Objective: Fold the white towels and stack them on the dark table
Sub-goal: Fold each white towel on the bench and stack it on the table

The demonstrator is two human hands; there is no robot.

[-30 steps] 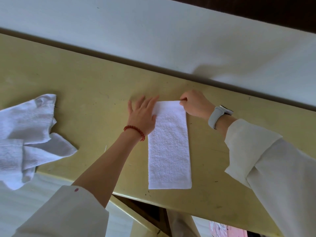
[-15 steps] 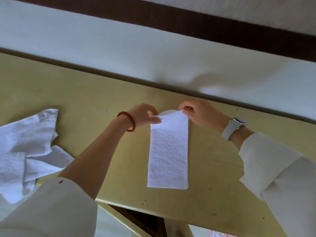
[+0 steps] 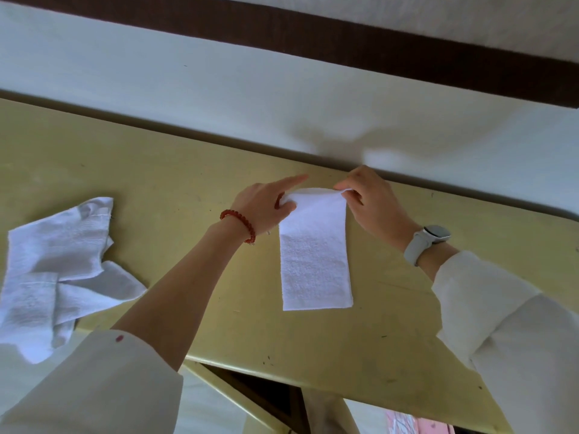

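On the yellow table (image 3: 156, 189), we see the narrow folded white terry towel (image 3: 316, 261) running lengthwise away from us; left hand (image 3: 266, 205) and right hand (image 3: 372, 205) pinch its raised far corners.

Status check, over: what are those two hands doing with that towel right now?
Left hand and right hand each pinch a far corner of the folded towel, far end lifted. Near end flat on yellow table. Crumpled towels lie clear, left.
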